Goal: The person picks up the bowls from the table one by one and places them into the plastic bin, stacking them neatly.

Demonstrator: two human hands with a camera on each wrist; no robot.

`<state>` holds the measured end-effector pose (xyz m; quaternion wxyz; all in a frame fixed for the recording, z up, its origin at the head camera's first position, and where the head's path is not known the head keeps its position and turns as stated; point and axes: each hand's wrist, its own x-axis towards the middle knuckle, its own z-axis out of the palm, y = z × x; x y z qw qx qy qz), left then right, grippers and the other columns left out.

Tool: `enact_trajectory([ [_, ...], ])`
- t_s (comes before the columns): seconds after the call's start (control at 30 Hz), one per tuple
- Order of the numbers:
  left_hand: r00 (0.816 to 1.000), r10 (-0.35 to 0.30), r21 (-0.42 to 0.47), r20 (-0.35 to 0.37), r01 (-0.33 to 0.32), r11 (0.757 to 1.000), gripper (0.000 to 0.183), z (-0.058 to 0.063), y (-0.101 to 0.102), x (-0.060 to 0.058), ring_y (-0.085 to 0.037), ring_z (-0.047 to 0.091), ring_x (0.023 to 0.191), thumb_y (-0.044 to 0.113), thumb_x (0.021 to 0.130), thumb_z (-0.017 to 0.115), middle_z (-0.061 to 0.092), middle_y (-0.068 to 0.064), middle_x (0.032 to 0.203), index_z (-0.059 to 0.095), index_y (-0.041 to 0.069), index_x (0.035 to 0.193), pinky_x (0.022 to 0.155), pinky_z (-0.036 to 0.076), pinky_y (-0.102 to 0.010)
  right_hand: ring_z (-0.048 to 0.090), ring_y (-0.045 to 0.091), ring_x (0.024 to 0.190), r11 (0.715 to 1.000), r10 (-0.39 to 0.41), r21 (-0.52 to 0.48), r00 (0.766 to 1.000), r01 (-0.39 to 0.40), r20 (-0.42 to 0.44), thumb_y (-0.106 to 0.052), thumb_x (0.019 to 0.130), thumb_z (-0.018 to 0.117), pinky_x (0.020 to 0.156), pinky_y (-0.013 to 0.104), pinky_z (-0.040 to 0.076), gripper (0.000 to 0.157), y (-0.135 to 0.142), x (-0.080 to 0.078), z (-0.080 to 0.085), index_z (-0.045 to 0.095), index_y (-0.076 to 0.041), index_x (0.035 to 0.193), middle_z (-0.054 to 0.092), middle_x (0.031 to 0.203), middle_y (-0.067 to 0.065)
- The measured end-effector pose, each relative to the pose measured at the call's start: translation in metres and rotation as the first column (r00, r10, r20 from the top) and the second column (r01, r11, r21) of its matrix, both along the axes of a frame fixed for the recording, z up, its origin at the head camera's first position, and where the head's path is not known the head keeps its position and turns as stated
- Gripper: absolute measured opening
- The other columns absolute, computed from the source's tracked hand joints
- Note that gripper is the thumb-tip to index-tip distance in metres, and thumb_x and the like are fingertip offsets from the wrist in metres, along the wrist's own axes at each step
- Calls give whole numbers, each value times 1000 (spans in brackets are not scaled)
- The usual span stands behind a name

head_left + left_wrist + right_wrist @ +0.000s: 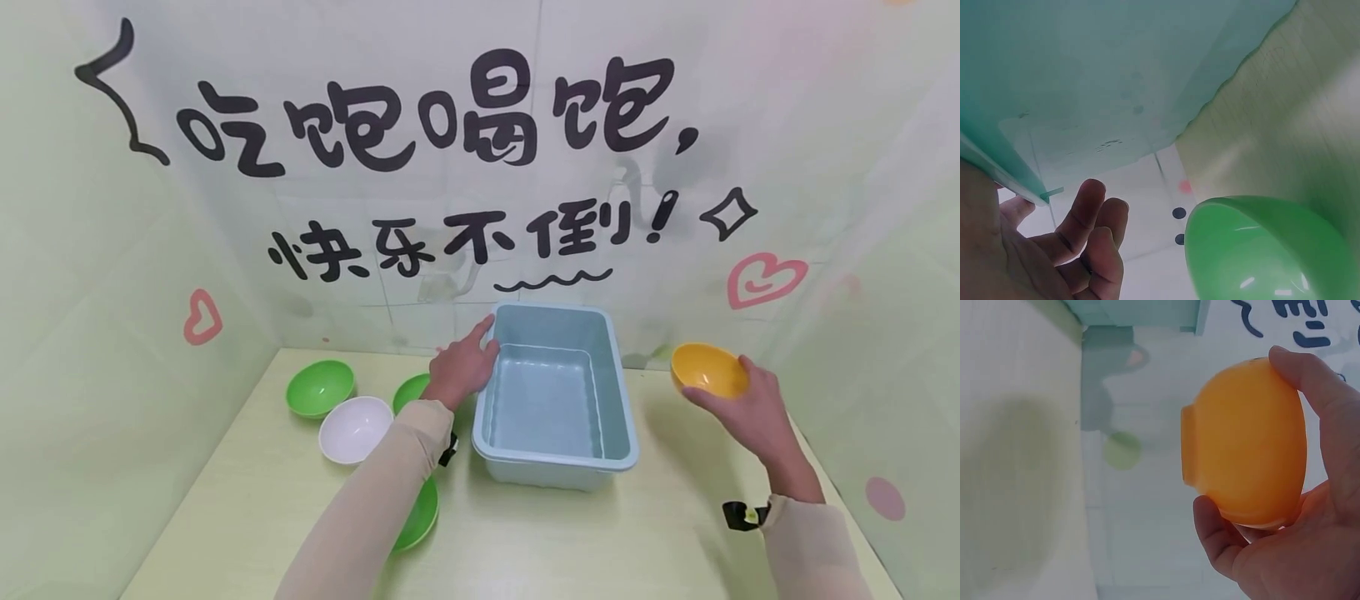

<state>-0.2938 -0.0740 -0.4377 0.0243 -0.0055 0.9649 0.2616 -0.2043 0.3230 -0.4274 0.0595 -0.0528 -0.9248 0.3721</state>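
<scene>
Right hand (750,408) has its grip wrapped around an orange bowl (708,369), thumb on one side and fingers cupping underneath, holding it up off the counter (675,533) just right of the pale blue tub (557,454). The bowl is close to the tub but not touching it. Left hand (463,365) rests on the tub's left rim with loosely bent fingers, so it's more touching than a real grip. Left of that arm sit two green bowls (320,387), a white bowl (355,428), plus another green one (420,518) peeking out under the sleeve.
</scene>
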Motion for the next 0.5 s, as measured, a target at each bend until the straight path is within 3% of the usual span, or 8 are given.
enact_trajectory([
  [0.17,1000,-3,-3,-3,3,1000,56,-2,-1,-2,-39,64,122,57,105,24,60,-9,147,23,47,160,88,52,-54,42,48,120,1000,4,-1,1000,-4,-23,-50,90,72,80,36,48,110,-14,-9,13,10,9,159,26,152,38],
  [0.5,1000,-2,-30,-22,1,1000,56,-3,-2,-4,-40,63,126,56,105,23,63,-11,144,25,46,160,95,51,-58,45,45,120,998,45,-36,993,-50,-106,-46,88,77,83,35,46,108,-42,-25,38,15,7,159,32,148,33],
])
